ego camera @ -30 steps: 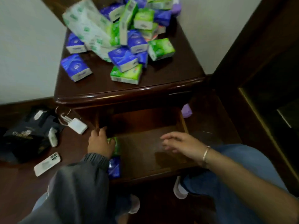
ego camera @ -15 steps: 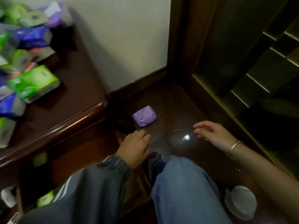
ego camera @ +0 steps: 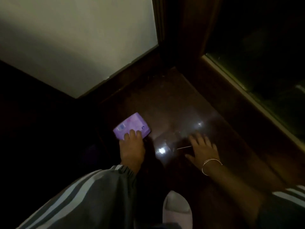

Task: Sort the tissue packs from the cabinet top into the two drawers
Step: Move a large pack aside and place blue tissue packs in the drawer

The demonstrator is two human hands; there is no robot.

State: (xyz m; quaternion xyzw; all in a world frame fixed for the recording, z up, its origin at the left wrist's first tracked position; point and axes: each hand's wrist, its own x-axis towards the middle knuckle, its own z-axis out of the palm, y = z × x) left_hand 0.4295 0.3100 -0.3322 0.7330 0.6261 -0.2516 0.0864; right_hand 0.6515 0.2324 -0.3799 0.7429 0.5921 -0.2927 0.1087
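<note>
- Tissue pack (ego camera: 131,126), purple, lies flat on the dark floor (ego camera: 181,109) near the corner below the wall (ego camera: 74,38); cabinet and drawers are out of view here
- our left hand (ego camera: 132,149) reaches forward from its grey striped sleeve (ego camera: 92,192); its fingers (ego camera: 132,133) rest on the near edge of the pack, slightly spread and curled over it; we cannot tell whether they grip it yet or merely touch
- the pack lies straight ahead of those fingers, its long axis slanting from near-left to far-right, so they cross its near long edge
- our right hand (ego camera: 203,149), with a bracelet (ego camera: 211,166) at the wrist, lies splayed wide and empty on the floor, well apart from the pack to the right; we judge that it props us
- the left hand is plainly the nearer; we judge the next move is to close on the pack and lift it
- a pale slipper (ego camera: 177,210) shows at the bottom edge
</note>
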